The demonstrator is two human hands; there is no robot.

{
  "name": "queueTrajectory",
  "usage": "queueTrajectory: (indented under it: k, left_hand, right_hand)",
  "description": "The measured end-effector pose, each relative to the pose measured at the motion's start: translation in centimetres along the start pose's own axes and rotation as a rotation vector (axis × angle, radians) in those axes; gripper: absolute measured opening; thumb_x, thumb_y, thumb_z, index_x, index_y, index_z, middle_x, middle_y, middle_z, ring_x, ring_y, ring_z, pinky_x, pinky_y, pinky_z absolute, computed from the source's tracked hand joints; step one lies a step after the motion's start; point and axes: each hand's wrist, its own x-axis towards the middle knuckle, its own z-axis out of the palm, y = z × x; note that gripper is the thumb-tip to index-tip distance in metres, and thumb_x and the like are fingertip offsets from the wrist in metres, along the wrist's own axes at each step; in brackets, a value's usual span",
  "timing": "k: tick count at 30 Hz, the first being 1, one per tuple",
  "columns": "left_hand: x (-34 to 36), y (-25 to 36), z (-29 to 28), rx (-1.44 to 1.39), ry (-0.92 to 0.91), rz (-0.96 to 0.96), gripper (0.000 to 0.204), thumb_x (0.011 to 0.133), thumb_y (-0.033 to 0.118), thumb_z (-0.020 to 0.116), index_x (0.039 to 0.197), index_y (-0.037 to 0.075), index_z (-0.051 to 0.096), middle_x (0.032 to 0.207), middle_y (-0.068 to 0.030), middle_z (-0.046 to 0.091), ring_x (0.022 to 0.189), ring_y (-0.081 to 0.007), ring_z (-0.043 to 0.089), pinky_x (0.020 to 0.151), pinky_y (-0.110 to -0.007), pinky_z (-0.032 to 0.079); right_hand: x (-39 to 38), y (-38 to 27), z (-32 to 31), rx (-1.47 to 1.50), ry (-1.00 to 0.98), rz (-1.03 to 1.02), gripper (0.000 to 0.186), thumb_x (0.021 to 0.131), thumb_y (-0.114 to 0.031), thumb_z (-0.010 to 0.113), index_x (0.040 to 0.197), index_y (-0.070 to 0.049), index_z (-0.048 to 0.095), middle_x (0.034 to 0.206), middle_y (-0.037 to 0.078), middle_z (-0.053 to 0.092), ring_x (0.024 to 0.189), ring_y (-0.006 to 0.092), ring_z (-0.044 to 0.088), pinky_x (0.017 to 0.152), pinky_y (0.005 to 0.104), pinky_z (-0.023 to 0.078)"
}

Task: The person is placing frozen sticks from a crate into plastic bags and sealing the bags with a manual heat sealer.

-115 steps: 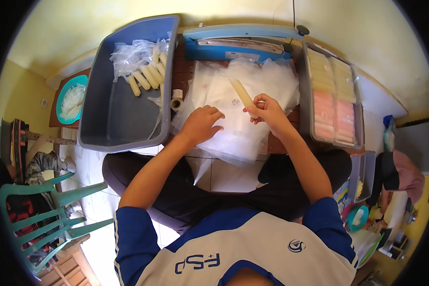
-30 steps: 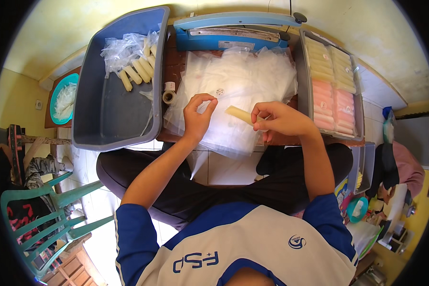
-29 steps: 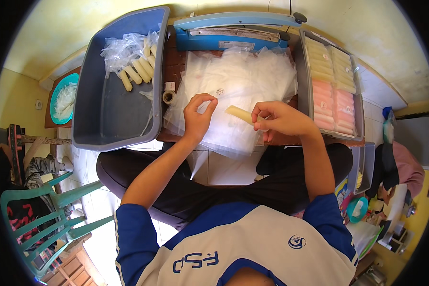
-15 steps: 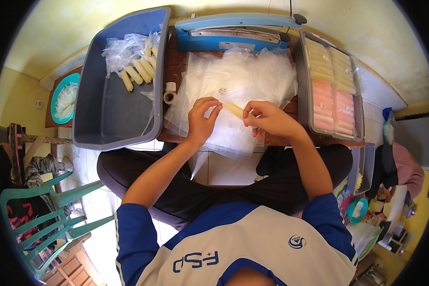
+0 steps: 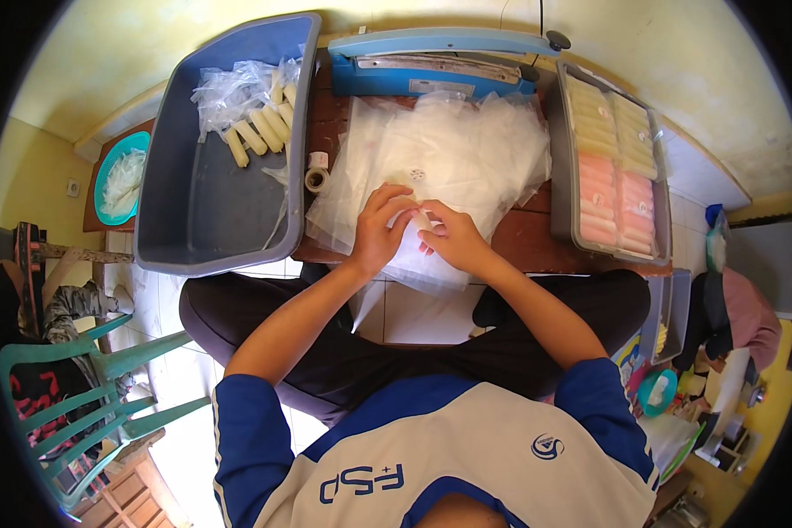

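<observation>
We list one cream-coloured stick [image 5: 421,221], partly hidden between the hands, above the stacked plastic bags [image 5: 475,158] on the worktop [image 5: 528,233]. Right hand [image 5: 455,238]: grip closed, fingertips pinching the stick. Left hand [image 5: 380,227]: thumb and fingers drawn nearly together beside it; whether they press on it, we cannot tell. Handling, in our judgement: light, even fingertip pressure, stick kept straight. Markings: round printed emblem [image 5: 417,175] on the top bag; pale label [image 5: 443,88] on the blue impulse sealer [image 5: 352,81], too small to read; blue lettering [image 5: 365,482] on the shirt [image 5: 502,431].
</observation>
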Motion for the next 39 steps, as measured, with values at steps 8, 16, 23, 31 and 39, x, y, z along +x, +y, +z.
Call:
queueTrajectory:
  k: [8,16,23,31,39]
  left_hand:
    - [-0.8,0.0,-0.2,0.106,0.012,-0.090,0.011,0.084,0.005,0.072,0.095,0.005,0.068,0.113,-0.0109,0.065,0.109,-0.0304,0.058,0.092,-0.038,0.046]
    - [-0.9,0.2,-0.1,0.119,0.015,-0.087,0.011,0.083,0.005,0.072,0.094,0.006,0.068,0.113,-0.0103,0.064,0.110,-0.0316,0.057,0.095,-0.039,0.044]
    - [-1.0,-0.2,-0.4,0.138,0.045,-0.102,0.011,0.083,0.007,0.073,0.093,0.008,0.068,0.114,-0.0097,0.063,0.112,-0.0318,0.055,0.098,-0.042,0.041]
    - [-0.9,-0.3,-0.3,0.182,0.080,-0.196,0.017,0.083,0.008,0.073,0.099,0.008,0.067,0.129,-0.0129,0.055,0.121,-0.0335,0.050,0.102,-0.042,0.040]
    - [-0.2,0.2,-0.6,0.141,0.166,-0.315,0.029,0.080,0.003,0.073,0.106,0.006,0.064,0.140,-0.0167,0.044,0.131,-0.0367,0.043,0.108,-0.042,0.038]
  right_hand:
    - [-0.4,-2.2,-0.6,-0.984,0.015,-0.034,0.035,0.079,-0.020,0.077,0.102,-0.006,0.053,0.098,0.018,0.068,0.080,0.0334,0.068,0.063,0.0370,0.052]
    - [2.7,-1.3,-3.5,-1.128,-0.091,-0.543,0.075,0.075,-0.031,0.078,0.137,-0.006,0.046,0.146,0.021,0.043,0.138,0.0367,0.037,0.113,0.0505,0.030]
    - [6.1,0.6,-3.9,-1.021,-0.195,-0.534,0.083,0.079,-0.032,0.076,0.145,0.000,0.037,0.147,0.023,0.042,0.140,0.0393,0.037,0.118,0.0541,0.022]
    - [7.4,-0.2,-2.8,-1.147,-0.152,-0.528,0.072,0.077,-0.025,0.076,0.137,0.000,0.046,0.134,0.021,0.054,0.126,0.0375,0.050,0.109,0.0523,0.036]
    - [7.6,-0.3,-2.1,-1.207,-0.029,-0.616,0.078,0.074,-0.037,0.078,0.136,0.000,0.048,0.135,0.017,0.054,0.114,0.0350,0.055,0.098,0.0465,0.041]
